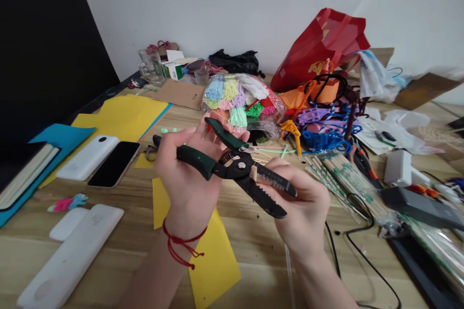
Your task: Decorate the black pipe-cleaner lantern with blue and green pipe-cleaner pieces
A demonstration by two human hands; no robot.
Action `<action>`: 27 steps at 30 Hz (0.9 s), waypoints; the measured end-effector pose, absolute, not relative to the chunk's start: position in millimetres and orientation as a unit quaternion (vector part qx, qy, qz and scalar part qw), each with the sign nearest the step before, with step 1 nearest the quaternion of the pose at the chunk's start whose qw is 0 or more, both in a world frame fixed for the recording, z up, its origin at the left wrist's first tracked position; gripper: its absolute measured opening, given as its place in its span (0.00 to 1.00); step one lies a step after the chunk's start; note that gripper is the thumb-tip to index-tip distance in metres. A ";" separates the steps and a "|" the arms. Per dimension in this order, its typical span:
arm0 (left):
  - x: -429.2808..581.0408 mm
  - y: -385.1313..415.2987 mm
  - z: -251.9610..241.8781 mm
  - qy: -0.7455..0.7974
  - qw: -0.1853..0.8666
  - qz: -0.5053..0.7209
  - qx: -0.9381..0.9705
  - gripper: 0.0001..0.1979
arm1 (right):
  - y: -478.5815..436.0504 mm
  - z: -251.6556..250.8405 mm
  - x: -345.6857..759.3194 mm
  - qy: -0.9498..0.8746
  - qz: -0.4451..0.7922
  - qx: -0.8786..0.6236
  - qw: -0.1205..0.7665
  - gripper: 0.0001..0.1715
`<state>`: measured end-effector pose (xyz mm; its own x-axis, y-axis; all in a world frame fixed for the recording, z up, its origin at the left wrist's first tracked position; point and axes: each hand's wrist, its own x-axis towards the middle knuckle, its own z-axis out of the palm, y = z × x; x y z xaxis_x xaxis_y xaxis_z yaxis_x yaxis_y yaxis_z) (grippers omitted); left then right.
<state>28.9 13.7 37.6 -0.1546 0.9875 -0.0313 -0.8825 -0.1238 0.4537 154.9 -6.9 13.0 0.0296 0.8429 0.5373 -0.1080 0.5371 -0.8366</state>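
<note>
Green-handled cutters [232,170] spread, a pale stub [254,174] between their jaws

The tool is at the centre of the frame, raised above the wooden table [261,241]. The left hand [194,190] holds it by the handles [195,160], thumb over the near one and fingers behind the far one. The handles stand apart with a coiled spring [227,157] between them, and the black jaws are spread as well, pointing towards the lower right. The pale stub shows between the toothed blades [264,198], close to the pivot. The right hand [302,198] is curled at the blades, its fingers partly hidden; whether it pinches the stub or merely steadies the tool, I cannot tell.

Judging by this, the step in hand is setting the stub in the cutters' bite. A squeeze from here would call for fingertips well clear of the teeth and the stub kept steady.

In the upper middle, a clear plastic bag [268,128] is filled with pastel and bright bundles [237,94]. A red bag [311,53] leans in the upper right; its inside does not show. Right of centre, a clear packet [337,174] printed in green holds thin sticks [357,190]. In the upper left stands a glass mug [150,67], its contents too indistinct to name.
</note>
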 end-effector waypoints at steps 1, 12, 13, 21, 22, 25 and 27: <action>29.1 13.6 37.6 0.192 0.629 0.740 0.144 0.10 | -6.7 13.3 155.1 -0.592 0.370 -0.308 0.647 0.09; 29.3 10.5 42.4 0.195 0.641 0.731 0.130 0.11 | -7.0 12.7 156.0 -0.585 0.396 -0.296 0.643 0.11; 29.3 10.5 42.3 0.200 0.641 0.729 0.130 0.11 | -6.9 12.8 156.1 -0.584 0.398 -0.295 0.643 0.11; 28.7 12.4 41.2 0.225 0.626 0.726 0.171 0.12 | -6.5 12.9 157.4 -0.590 0.403 -0.292 0.635 0.15; 28.7 12.6 41.4 0.230 0.625 0.726 0.175 0.12 | -6.6 12.9 157.5 -0.592 0.402 -0.294 0.634 0.15; 28.7 12.8 42.5 0.242 0.618 0.728 0.173 0.12 | -6.9 12.6 157.9 -0.598 0.404 -0.287 0.630 0.14; 28.7 12.4 42.9 0.245 0.615 0.730 0.170 0.11 | -6.8 12.0 157.9 -0.602 0.406 -0.278 0.629 0.13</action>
<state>28.7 12.4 42.9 -0.1868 0.9810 -0.0533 -0.8140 -0.1241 0.5674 157.9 -6.8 12.0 -0.0545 0.8450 0.5320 -0.1755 0.5164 -0.8382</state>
